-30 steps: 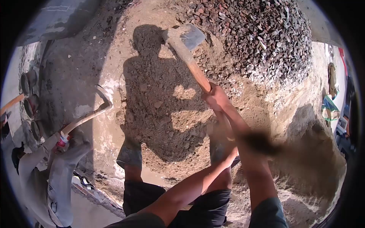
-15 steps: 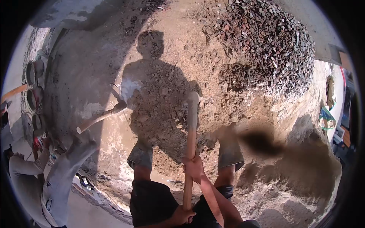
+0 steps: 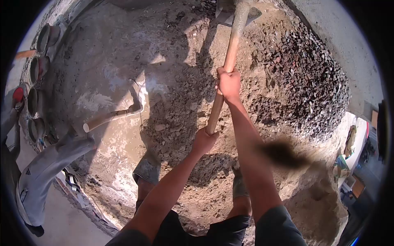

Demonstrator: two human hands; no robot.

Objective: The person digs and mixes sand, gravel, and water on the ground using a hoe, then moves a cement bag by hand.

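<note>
Both of my hands are wrapped around the wooden handle of a hoe (image 3: 233, 51). My left hand (image 3: 205, 141) grips it near its lower end, and my right hand (image 3: 228, 84) holds it further up. The hoe's metal blade (image 3: 254, 15) is at the top of the view, partly hidden behind the mud-caked top of the handle. Beneath my arms lies rough, lumpy sandy material (image 3: 176, 110) mixed with stones. To the left, a second hoe (image 3: 107, 119) rests on the ground with its handle pointing left.
A gravel heap (image 3: 303, 78) rises at the right, with a sand pile (image 3: 316, 205) at lower right. Several buckets (image 3: 35, 69) line the left edge. A co-worker in grey trousers (image 3: 53, 164) is at the left. A dark smudge blurs part of the view.
The hoe and both my hands have moved forward and up, away from my body. My arms are now stretched out. The co-worker at the left has shifted position.
</note>
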